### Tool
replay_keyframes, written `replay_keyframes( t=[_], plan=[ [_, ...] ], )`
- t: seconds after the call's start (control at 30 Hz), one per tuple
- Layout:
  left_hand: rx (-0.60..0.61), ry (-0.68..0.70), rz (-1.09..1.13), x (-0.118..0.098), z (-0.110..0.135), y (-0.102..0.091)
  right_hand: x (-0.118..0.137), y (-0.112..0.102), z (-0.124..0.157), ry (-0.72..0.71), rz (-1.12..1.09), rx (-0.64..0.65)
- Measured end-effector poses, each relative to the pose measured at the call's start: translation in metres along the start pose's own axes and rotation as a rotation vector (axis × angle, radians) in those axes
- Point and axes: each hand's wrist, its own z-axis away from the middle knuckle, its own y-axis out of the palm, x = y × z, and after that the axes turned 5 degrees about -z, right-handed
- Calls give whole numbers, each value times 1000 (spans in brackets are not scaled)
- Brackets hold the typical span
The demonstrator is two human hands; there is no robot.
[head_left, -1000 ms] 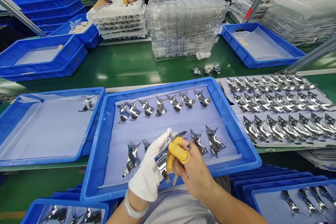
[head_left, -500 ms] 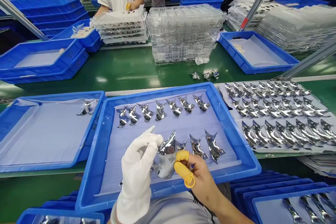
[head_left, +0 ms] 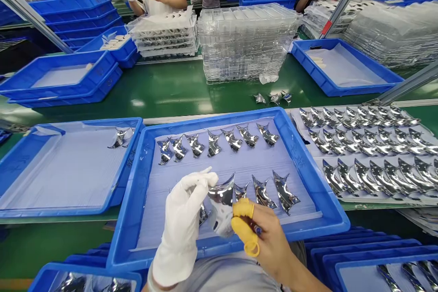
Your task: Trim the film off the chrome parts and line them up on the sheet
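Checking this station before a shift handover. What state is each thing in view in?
Left hand: white-gloved, raised against the metal part.
Right hand: bare-backed, yellow finger cots, at the metal part.
Shiny metal part: lifted, held between both hands.
Blue-tipped pen: tucked in the right hand.
Middle blue tray: lined, two rows of parts.
Left blue tray: lined, few parts, at far corner.
Clear plastic trays: stacked.

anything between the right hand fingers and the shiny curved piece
Nothing visible: the yellow-cotted fingers of the right hand rest directly against the curved chrome piece, with no other object between them.
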Motion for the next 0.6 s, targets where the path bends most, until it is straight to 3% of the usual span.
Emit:
replay_keyframes(
  t=[0.2,0.33,0.43,0.53,0.6],
  plan=[
    [37,-111,116,3,-5,2,-3,8,-6,422,-384,-26],
    [66,-94,158,4,-12,-8,-6,15,-11,486,-348,-34],
    [7,82,-127,-2,-27,-43,-13,17,-15,417,-190,-76],
    [-102,349,-747,-14,-47,-95,-28,14,-15,379,-113,-115],
    [-52,355,-926,-21,-60,-126,-40,10,-14,368,-91,-136]
  ],
)
